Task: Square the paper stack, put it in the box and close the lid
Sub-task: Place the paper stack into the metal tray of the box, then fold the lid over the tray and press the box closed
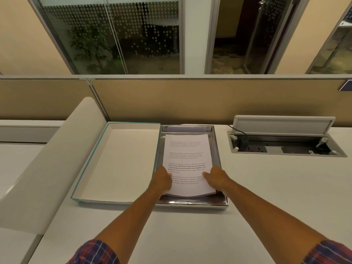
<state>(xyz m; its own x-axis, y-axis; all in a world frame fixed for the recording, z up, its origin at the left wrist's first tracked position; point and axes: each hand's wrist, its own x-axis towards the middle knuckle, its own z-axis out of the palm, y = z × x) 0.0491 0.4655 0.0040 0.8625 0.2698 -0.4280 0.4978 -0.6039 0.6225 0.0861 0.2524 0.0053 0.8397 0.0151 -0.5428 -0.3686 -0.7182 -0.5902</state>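
A white paper stack (187,155) with printed text lies inside the shiny silver box (219,162) at the middle of the desk, its near edge lifted a little off the bottom. My left hand (162,181) grips the stack's near left edge, thumb on top. My right hand (216,177) grips the near right edge the same way. The lid (118,161), teal-edged with a cream inside, lies upturned right beside the box on its left, touching it.
An open cable hatch (285,143) with sockets and a black plug is set into the desk at the right. A beige partition (209,100) runs along the back. A low cream divider (57,159) slopes along the left.
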